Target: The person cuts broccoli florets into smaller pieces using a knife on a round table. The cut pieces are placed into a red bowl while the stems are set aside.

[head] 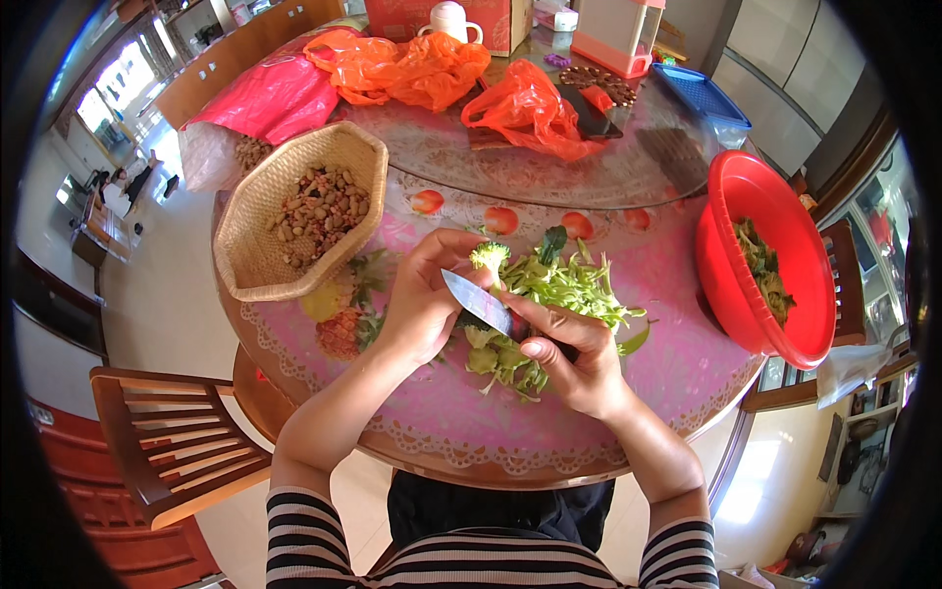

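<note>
Between the fingers of my left hand a small broccoli floret stands with its green head up. My right hand grips a small knife, whose steel blade points up and left across the fingers of my left hand, close below the floret's stem. The knife's handle is mostly hidden in my right palm. Beneath and beyond both hands lies a heap of pale green broccoli peelings and stem pieces on the pink patterned tablecloth. Darker broccoli shows partly behind the blade.
An octagonal woven basket with peanuts stands at the left. To the right, a tilted red plastic basin holds greens. Orange plastic bags lie on the glass turntable ahead. A wooden chair is at the lower left.
</note>
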`<state>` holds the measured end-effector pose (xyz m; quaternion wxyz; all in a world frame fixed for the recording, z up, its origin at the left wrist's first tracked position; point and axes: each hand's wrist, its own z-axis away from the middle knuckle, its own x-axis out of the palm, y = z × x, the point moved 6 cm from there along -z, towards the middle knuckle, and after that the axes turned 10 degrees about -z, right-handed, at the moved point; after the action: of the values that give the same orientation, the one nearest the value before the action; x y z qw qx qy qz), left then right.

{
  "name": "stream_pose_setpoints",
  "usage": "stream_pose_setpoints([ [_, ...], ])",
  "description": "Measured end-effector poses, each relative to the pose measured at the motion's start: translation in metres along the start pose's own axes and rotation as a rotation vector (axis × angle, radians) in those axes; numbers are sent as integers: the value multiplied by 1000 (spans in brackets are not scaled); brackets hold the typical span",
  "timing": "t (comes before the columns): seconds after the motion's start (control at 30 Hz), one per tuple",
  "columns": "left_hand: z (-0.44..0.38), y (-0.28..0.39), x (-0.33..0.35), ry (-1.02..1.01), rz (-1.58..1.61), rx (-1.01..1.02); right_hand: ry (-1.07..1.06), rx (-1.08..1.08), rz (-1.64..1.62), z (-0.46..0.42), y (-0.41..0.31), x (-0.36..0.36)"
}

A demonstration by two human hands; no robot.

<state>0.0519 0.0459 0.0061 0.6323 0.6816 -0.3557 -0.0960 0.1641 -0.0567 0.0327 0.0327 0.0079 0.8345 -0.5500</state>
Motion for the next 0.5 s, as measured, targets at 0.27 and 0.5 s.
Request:
stream_pose_setpoints([
  [0.27,2,3,12,-149,77,-62,-20,309,-354,5,9,-1],
  [0.5,3,4,11,-291,222,-72,314,1,-452,1,7,-39],
])
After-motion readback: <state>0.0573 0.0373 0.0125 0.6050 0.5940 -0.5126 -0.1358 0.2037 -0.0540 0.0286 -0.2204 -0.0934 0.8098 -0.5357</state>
